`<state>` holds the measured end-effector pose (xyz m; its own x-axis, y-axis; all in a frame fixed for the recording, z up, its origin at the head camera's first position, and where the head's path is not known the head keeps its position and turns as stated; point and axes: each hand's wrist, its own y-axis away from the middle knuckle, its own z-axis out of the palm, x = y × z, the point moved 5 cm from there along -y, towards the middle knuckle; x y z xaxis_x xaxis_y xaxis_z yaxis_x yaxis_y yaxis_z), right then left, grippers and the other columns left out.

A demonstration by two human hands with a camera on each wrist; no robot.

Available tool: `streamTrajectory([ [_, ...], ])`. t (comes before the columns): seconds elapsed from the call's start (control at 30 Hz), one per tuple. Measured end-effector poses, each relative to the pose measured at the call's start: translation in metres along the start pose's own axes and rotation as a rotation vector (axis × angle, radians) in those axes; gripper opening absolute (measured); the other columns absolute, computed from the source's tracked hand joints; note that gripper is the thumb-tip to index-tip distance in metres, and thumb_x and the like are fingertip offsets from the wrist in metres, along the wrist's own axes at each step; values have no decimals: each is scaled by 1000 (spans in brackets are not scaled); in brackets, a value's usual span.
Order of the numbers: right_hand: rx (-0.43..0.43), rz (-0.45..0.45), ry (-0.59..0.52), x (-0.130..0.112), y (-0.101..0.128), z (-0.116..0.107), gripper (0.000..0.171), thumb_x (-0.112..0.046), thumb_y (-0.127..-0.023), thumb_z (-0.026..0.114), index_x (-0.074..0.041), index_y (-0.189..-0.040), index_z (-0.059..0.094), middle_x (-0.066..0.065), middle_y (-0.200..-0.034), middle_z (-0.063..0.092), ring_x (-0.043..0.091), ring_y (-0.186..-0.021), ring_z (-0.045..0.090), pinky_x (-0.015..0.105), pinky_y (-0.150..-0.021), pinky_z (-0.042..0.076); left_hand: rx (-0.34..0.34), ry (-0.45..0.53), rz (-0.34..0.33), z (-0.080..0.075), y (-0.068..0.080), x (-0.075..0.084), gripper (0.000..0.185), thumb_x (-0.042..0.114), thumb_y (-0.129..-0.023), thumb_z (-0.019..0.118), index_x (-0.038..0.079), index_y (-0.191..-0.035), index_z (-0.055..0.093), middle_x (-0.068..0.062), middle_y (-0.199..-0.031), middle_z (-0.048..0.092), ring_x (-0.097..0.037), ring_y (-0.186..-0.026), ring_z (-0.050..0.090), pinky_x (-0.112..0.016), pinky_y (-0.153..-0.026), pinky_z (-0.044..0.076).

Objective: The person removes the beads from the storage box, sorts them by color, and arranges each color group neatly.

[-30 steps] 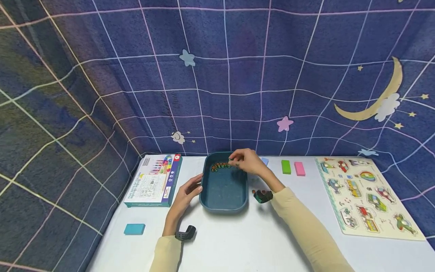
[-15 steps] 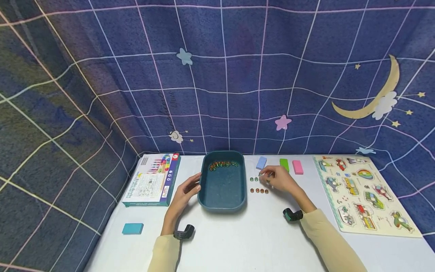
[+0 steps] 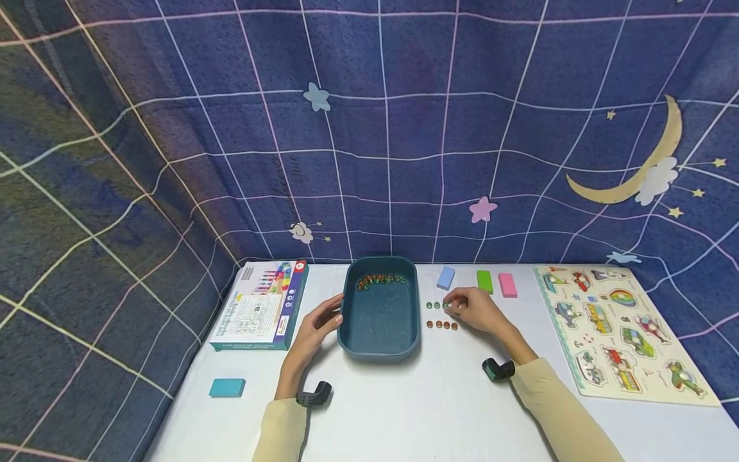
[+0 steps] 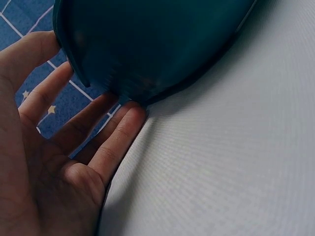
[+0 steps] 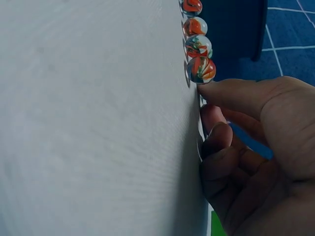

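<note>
A tray (image 3: pixel 378 333) sits mid-table, with marbles (image 3: pixel 381 280) in a row along its far inner edge. Left of it lies a box (image 3: pixel 261 307), and nearer than the box a block (image 3: pixel 227 387). Right of the tray two short rows of marbles (image 3: pixel 441 325) lie on the table; three blocks (image 3: pixel 484 282) sit farther back. A puzzle board (image 3: pixel 620 333) lies far right.

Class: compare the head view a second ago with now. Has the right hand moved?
Yes. The right hand has left the far end of the tray and now sits to its right on the table, at the marbles.
</note>
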<state>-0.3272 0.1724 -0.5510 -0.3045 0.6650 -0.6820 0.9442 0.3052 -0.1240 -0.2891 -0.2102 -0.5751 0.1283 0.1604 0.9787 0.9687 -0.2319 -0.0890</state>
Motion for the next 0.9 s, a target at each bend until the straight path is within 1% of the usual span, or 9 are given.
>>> streamTrajectory([
  [0.1,-4,-3,2,2,1,-1,11,-3,-90,75,-5,-100,79,0,-78,66,8,-72,52,21,-67,44,3,-4,-6,0,0,-2,51,21,-105,65,18,-155,55,-17,-159,55,-42,-144,56,-18,-107,50],
  [0.2,-16,-1,-21,2,1,-3,13,-1,-90,75,-5,-102,79,2,-79,67,8,-72,53,21,-67,45,6,-10,-11,0,0,-3,51,22,-105,65,19,-155,55,-15,-159,56,-41,-143,57,-18,-107,50],
  [0.33,-32,15,-102,-1,-1,-8,18,4,-90,73,-1,-106,78,6,-81,69,7,-69,53,20,-62,44,7,-13,-13,0,0,-2,51,24,-105,65,20,-155,55,-14,-159,56,-40,-143,58,-19,-108,50],
  [0.43,-18,18,-161,-11,-8,-14,19,-1,-91,76,1,-110,77,10,-83,71,6,-65,54,20,-59,44,10,-14,-13,-1,0,-1,51,23,-105,65,20,-155,55,-15,-158,57,-37,-142,59,-19,-107,50],
  [0.5,-1,6,-190,-22,-17,-18,21,-7,-92,78,1,-112,77,10,-84,72,5,-65,54,20,-59,44,14,-14,-14,-1,1,0,51,23,-105,65,20,-154,55,-15,-158,57,-32,-141,61,-19,-107,51],
  [0.57,2,6,-229,-38,-26,-21,25,-12,-93,79,1,-114,77,12,-87,73,8,-63,55,21,-58,44,15,-12,-13,-1,1,0,50,22,-105,65,19,-154,55,-16,-158,57,-27,-139,62,-19,-106,51],
  [0.67,-19,5,-284,-64,-40,-19,27,-14,-95,78,0,-118,77,12,-91,74,13,-65,58,23,-59,46,17,-12,-13,-1,1,0,50,21,-105,65,17,-154,55,-17,-158,56,-24,-137,63,-19,-106,51],
  [0.77,-50,-8,-329,-90,-55,-11,28,-17,-97,77,0,-120,76,11,-93,74,15,-67,60,25,-59,47,18,-6,-12,-1,1,-1,50,20,-105,65,16,-154,56,-17,-158,56,-29,-138,63,-19,-105,52],
  [0.9,-72,-37,-361,-120,-77,8,28,-19,-98,77,0,-118,76,9,-89,74,12,-62,56,25,-55,45,7,3,-9,1,0,0,51,20,-105,64,15,-155,54,-18,-159,55,-40,-142,58,-19,-105,52],
])
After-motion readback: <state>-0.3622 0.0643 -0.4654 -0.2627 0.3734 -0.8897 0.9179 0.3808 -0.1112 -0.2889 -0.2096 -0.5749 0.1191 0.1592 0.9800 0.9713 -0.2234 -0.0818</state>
